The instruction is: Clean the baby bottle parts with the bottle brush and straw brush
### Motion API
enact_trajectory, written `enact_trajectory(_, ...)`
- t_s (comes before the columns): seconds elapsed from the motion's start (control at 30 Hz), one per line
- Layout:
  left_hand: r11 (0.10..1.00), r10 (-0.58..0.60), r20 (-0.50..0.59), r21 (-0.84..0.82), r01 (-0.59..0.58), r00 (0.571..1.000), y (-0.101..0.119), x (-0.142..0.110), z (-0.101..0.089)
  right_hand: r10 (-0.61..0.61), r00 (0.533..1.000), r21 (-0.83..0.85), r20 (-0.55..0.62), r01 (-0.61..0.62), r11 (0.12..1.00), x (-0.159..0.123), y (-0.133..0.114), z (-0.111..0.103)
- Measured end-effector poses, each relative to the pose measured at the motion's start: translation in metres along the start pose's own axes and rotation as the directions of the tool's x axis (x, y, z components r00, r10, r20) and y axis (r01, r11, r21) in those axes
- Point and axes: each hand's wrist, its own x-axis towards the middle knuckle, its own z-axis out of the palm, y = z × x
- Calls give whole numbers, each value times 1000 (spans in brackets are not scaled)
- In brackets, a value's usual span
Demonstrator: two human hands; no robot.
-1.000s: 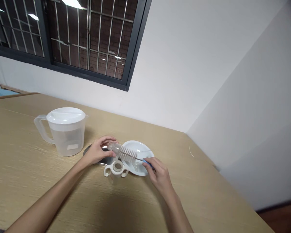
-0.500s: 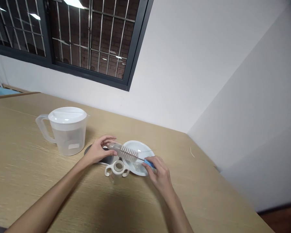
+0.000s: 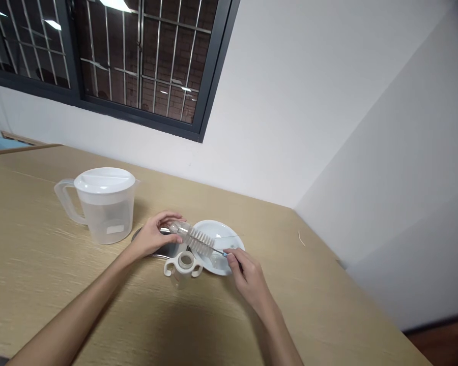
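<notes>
My left hand (image 3: pixel 152 236) is curled around a small clear bottle (image 3: pixel 177 229) lying on its side, its mouth facing right. My right hand (image 3: pixel 248 274) pinches the blue handle of a bottle brush (image 3: pixel 201 240); the white bristles sit just outside the bottle mouth, above a white plate (image 3: pixel 225 234). A white collar with two handles (image 3: pixel 183 263) stands on the table right in front of the bottle. A shiny metal dish (image 3: pixel 168 250) lies partly hidden under my left hand.
A lidded translucent pitcher (image 3: pixel 105 203) with water stands at the left on the wooden table (image 3: pixel 61 284). White walls meet in a corner behind; a barred window (image 3: pixel 110 56) is at the upper left. The table's right edge runs diagonally at the right.
My right hand slid a little left along the brush handle, so less blue shows. The brush and bottle stay almost in place; the view shifted slightly.
</notes>
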Motion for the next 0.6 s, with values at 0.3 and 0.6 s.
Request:
enact_trajectory(0.3,999,-48,-65,-15,47,997,-11,4,-7,-36,999,68,29,34,997,1,1,0)
enact_trajectory(0.6,998,-64,1,21,64,998,-12,3,-7,-168,981,31,-94,172,985,5,10,-1)
